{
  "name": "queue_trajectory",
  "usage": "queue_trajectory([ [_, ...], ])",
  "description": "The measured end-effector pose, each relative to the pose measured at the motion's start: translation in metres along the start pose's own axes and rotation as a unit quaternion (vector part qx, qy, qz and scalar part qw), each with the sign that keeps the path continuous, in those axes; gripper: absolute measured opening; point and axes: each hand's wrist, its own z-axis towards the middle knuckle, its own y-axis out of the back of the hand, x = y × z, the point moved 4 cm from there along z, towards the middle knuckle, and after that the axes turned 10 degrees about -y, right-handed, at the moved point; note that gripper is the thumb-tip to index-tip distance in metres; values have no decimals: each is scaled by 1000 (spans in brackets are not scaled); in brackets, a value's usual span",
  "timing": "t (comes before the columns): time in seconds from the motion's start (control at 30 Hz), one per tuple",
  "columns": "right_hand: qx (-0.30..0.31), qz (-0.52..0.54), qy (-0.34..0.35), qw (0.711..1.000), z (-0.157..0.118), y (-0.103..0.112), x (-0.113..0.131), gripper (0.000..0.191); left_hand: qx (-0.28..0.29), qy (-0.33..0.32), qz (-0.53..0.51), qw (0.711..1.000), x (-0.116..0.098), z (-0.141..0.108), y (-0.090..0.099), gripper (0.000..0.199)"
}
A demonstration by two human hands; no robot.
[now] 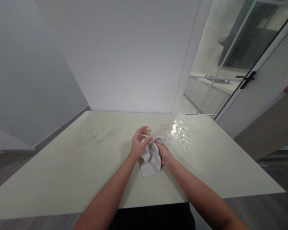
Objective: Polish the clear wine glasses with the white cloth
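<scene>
My left hand [141, 142] is curled around a clear piece of glassware, a drinking glass [145, 137] by its look, mostly hidden by the fingers. In my right hand [164, 152] a white cloth [150, 167] is bunched against the glass, its loose end hanging down toward me. Fingers and cloth cover the glass's lower part, so its full shape cannot be made out. Both hands are just above the middle of the table.
A clear stemmed glass [88, 131] stands on the white table [62, 179] to the left. Several clear glasses [182, 127] cluster at the back right, shining in the light. A white wall [129, 57] rises behind the table, with a glazed door [230, 64] on the right.
</scene>
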Motion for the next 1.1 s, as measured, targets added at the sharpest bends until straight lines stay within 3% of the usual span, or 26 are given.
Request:
queue_trajectory([
  [0.1,-8,-21,10,1000,3,3,-3,33,3,-18,41,999,-3,-1,-1,58],
  [0.27,-53,-105,63,991,6,9,-3,37,73,-39,93,992,-10,-5,-11,62],
  [0.37,-83,-144,83,983,6,11,-1,38,80,-47,86,992,-11,-5,-12,62],
  [0.57,-95,-162,128,974,1,7,7,29,-8,-14,-6,1000,-2,0,1,56],
  [0.73,-127,-126,114,977,-1,12,13,33,-117,16,-47,992,8,5,16,52],
  [0.87,-74,-204,88,972,4,9,8,30,-167,20,-33,985,11,6,23,55],
  [0.93,-12,-334,114,936,6,2,5,26,-189,27,-19,981,11,7,23,54],
  [1.0,27,-469,161,868,6,-6,1,24,-189,46,-9,981,12,11,18,51],
  [1.07,24,-554,192,810,6,-11,-1,23,-150,76,-4,986,13,18,5,49],
  [1.1,14,-575,195,794,7,-11,-2,23,-118,92,-2,989,15,22,-4,50],
])
